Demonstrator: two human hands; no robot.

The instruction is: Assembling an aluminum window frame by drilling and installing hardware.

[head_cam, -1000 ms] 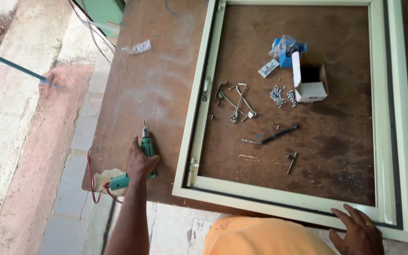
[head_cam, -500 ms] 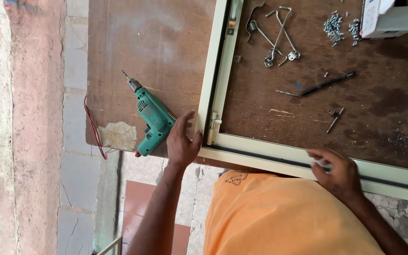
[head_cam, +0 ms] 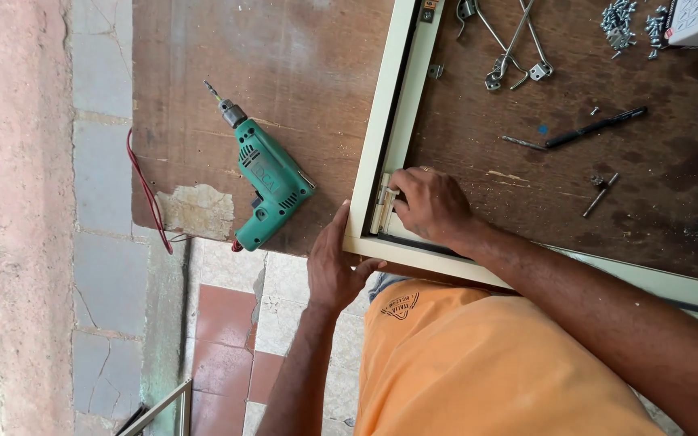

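With the right hand (head_cam: 430,203) pressing fingertips onto the small cream metal hinge (head_cam: 383,203) inside the pale cream window frame (head_cam: 381,105) and the left hand (head_cam: 334,262) cupping its outer corner, neither grip closed, the person should probably keep the hinge flush on the brown wooden counter (head_cam: 284,73)

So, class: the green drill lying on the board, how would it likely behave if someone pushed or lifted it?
The drill lies flat on its side, so it would probably slide rather than roll. Its chunky body suggests it is heavy for its size. The red cord hanging off the board edge looks floppy and may drag or snag.
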